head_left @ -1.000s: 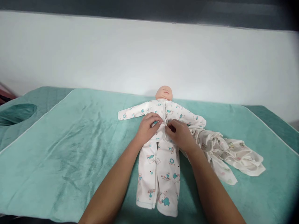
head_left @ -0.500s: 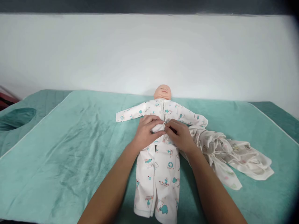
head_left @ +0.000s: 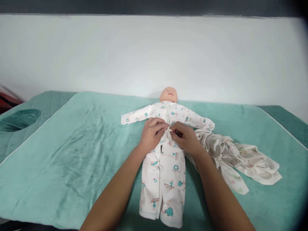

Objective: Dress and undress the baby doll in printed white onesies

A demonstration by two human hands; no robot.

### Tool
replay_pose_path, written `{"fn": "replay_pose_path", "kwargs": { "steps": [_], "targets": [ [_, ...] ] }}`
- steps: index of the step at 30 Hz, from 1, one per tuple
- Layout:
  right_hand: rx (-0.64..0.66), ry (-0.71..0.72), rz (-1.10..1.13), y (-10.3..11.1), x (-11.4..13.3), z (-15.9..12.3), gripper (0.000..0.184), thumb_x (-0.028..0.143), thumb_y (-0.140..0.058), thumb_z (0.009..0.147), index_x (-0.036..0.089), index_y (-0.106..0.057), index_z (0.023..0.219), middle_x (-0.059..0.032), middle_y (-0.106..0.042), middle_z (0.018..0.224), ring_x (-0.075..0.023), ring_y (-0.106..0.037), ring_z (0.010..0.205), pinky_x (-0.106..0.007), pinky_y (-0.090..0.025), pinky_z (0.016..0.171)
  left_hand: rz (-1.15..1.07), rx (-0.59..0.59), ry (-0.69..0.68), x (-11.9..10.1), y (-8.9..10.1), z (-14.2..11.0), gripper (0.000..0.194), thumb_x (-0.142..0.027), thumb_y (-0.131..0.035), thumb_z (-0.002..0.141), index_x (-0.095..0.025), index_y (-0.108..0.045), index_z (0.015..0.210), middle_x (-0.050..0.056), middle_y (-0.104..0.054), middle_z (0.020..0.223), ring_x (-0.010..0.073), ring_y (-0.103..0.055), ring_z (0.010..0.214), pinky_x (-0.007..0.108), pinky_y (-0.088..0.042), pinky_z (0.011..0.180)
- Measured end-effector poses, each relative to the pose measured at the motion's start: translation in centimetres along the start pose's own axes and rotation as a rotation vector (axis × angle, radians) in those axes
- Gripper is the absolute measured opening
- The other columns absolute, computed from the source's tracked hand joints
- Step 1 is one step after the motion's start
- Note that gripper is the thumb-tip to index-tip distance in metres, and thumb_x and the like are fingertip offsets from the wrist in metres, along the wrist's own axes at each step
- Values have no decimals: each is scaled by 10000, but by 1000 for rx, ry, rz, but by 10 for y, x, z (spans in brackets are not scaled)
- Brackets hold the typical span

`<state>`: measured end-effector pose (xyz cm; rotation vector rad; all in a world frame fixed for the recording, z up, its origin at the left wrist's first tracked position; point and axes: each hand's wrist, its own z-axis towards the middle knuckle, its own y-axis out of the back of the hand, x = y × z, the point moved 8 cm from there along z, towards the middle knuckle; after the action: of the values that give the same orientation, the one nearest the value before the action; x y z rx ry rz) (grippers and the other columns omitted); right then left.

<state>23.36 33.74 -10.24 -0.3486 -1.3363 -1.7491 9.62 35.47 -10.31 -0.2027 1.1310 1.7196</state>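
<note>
A baby doll (head_left: 168,94) lies on its back, dressed in a white long-sleeved romper (head_left: 173,179) with teal and red prints. Over its belly, my left hand (head_left: 152,134) pinches the left edge of the romper's front opening. Close beside it, my right hand (head_left: 184,136) has thumb and fingers pressed together on the other edge. The fingertips of both hands nearly meet at the front seam. Whatever fastener lies between them is too small to make out. Below the hands a short dark gap shows in the front, and the legs lie flat.
Crumpled white printed baby clothes (head_left: 231,154) lie to the right of the doll, partly under my right forearm. A teal cover (head_left: 72,154) spreads over the surface. Behind stands a white wall (head_left: 120,54). A red item (head_left: 8,102) shows at the far left.
My left thumb has drawn up from its stretched position towards the fingertips, pinching the cloth. The right hand stays almost in place. The view has shifted slightly.
</note>
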Motion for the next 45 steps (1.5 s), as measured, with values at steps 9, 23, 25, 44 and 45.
{"fn": "replay_pose_path", "kwargs": {
  "steps": [9,23,25,44,45],
  "targets": [
    [-121,-63,-13,1,-2,2,123,241,-544,876,194,-606,781,10,-541,720,-131,-476,657,-256,-364,643,-14,22,4,-3,-1,2,225,-219,-497,952,-246,-708,1026,52,-653,1051,203,-537,1023,392,-402,951],
    [-244,-239,113,2,-25,1,164,319,-568,851,188,-606,761,11,-566,707,-131,-465,642,-264,-376,642,-67,70,49,1,-3,4,253,-107,-431,918,-227,-653,894,43,-623,1024,199,-523,1013,399,-364,967],
    [-245,-292,264,2,-33,-1,173,342,-585,841,189,-605,764,20,-540,697,-126,-454,642,-257,-367,624,-155,60,63,4,-2,4,225,-116,-447,910,-223,-645,896,45,-624,1021,198,-534,1027,392,-372,974],
    [-87,-135,-520,-11,29,-7,278,358,-549,906,194,-493,689,-1,-554,704,-122,-443,600,-296,-170,546,21,-5,86,16,11,3,99,-283,-612,874,-209,-575,820,31,-582,945,194,-514,984,368,-396,934],
    [-110,-136,-497,-11,27,-6,270,320,-525,912,193,-478,678,1,-538,691,-121,-438,602,-296,-176,550,-13,-24,109,20,12,2,106,-269,-581,891,-207,-561,807,24,-584,913,180,-518,936,350,-406,902]
  ]
}}
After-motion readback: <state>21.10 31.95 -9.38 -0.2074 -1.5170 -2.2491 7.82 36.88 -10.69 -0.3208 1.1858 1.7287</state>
